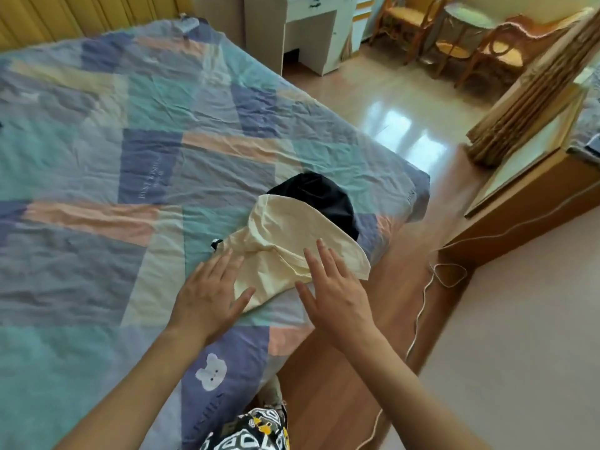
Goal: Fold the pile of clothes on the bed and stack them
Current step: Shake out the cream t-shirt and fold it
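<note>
A cream garment [285, 235] lies partly folded near the bed's right edge, overlapping a black garment [328, 196] behind it. My left hand [211, 293] lies flat with straight fingers on the cream cloth's near left corner. My right hand [331, 284] lies flat with spread fingers on its near right part. Neither hand grips anything. A small black-and-white tag [216, 244] peeks out at the cream cloth's left side.
The bed [113, 141] carries a patchwork cover in teal, blue and peach. A wooden bed frame edge [341, 368] runs along the right. A white cord [422, 306] trails on the floor. A white desk [311, 30], rattan chairs [496, 47] and a wooden cabinet [535, 177] stand beyond.
</note>
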